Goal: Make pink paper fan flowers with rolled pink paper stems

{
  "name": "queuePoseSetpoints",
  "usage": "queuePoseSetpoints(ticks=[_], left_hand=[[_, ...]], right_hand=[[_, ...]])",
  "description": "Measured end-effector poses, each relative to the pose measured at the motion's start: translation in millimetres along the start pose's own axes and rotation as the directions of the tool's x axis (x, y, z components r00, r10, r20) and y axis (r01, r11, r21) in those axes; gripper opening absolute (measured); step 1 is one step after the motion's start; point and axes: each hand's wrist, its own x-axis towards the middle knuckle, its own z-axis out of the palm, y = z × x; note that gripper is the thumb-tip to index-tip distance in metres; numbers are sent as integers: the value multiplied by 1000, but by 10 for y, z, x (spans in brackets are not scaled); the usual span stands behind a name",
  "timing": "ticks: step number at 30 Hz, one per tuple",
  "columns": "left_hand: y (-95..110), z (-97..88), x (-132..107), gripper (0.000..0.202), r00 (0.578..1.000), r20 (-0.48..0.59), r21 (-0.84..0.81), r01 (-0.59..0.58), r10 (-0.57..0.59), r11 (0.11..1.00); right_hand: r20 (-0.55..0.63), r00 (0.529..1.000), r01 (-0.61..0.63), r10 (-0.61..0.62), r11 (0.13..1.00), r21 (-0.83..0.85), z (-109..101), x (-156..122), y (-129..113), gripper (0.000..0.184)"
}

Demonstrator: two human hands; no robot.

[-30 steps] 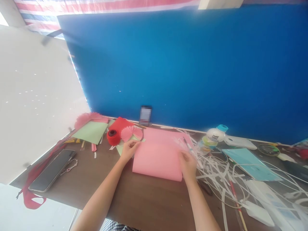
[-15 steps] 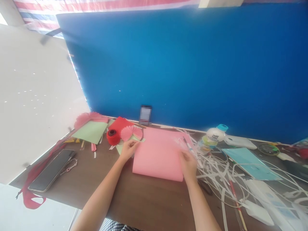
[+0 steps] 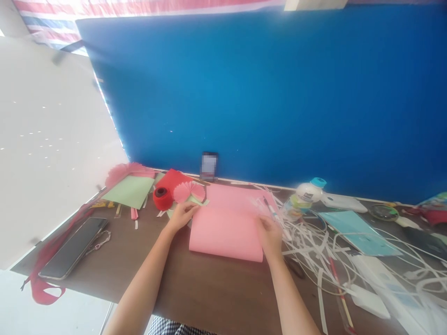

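A large sheet of pink paper lies on the table, its front part bent over in a soft curl. My left hand pinches the sheet's left edge between thumb and fingers. At the right edge, my right hand is closed on the paper the same way. Just beyond my left hand sits a pleated pink paper fan, with a roll of red ribbon beside it. A pen rests near the sheet's far right side.
To the left lie a phone, a red strap and green paper. On the right, white paper strips tangle with cables around a bottle and a teal packet. A blue panel stands behind the table.
The view has shifted slightly, so everything sits a little further left. Both hands keep their grip on the pink paper, which looks nearly unchanged.
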Motion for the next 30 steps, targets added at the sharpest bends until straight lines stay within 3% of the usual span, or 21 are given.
queuePoseSetpoints(ticks=[6, 11, 15, 22, 24, 27, 30], left_hand=[[73, -27, 2, 24, 996, 25, 124, -88, 86, 988], [133, -88, 49, 24, 987, 156, 124, -60, 41, 990], [132, -128, 87, 20, 988, 151, 133, -34, 14, 991], [362, -74, 209, 25, 973, 204, 207, -155, 113, 966], [491, 13, 275, 28, 949, 299, 203, -166, 100, 965], [661, 135, 352, 27, 866, 500, 252, -164, 16, 954], [745, 191, 380, 27, 853, 521, 346, -184, -25, 920]], right_hand=[[-4, 1000, 12, -12, 1000, 24, -13, 4, 13, 23], [18, 1000, 12, -13, 999, 34, -15, -7, -6, 22], [8, 1000, -2, 2, 999, 34, -22, -22, -59, 20], [48, 999, -11, 9, 999, 51, -26, -47, -113, 19], [59, 998, -16, 12, 998, 63, -23, -51, -100, 20], [65, 998, -26, 20, 996, 87, -20, -58, -81, 20], [59, 998, -24, 18, 995, 101, -18, -67, -78, 18]])
